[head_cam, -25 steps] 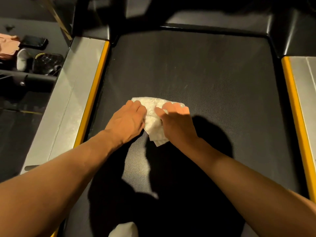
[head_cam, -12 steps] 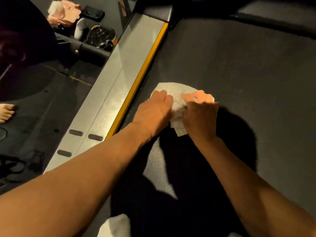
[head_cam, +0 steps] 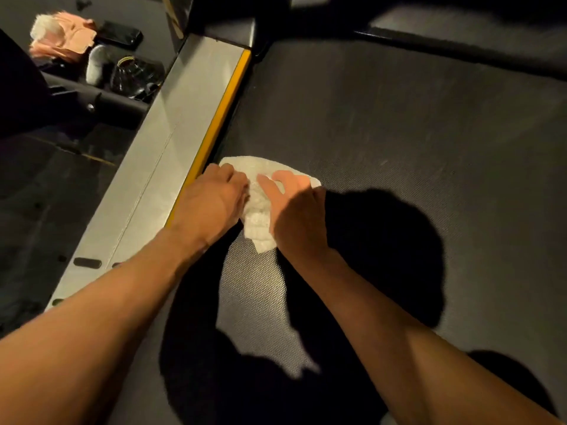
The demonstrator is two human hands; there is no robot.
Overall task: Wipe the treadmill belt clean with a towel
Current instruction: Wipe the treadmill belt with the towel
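Note:
A crumpled white towel (head_cam: 259, 207) lies on the dark textured treadmill belt (head_cam: 399, 127), close to the belt's left edge. My left hand (head_cam: 211, 204) presses on the towel's left side, with its knuckles beside the yellow strip (head_cam: 221, 118). On the towel's right side rests my right hand (head_cam: 294, 213), fingers spread over the cloth. Both hands hold the towel flat against the belt. My arms and head cast a dark shadow over the near part of the belt.
A silver side rail (head_cam: 171, 142) runs along the belt's left. Beyond it on the floor lie a pink and white cloth (head_cam: 61, 35), a black phone (head_cam: 121, 35) and a dark bag (head_cam: 135, 76). The black motor cover (head_cam: 429, 23) bounds the belt's far end.
Both hands have slid the towel leftward across the belt, from near the middle to the yellow strip. The view has swung left, and the right rail is out of sight.

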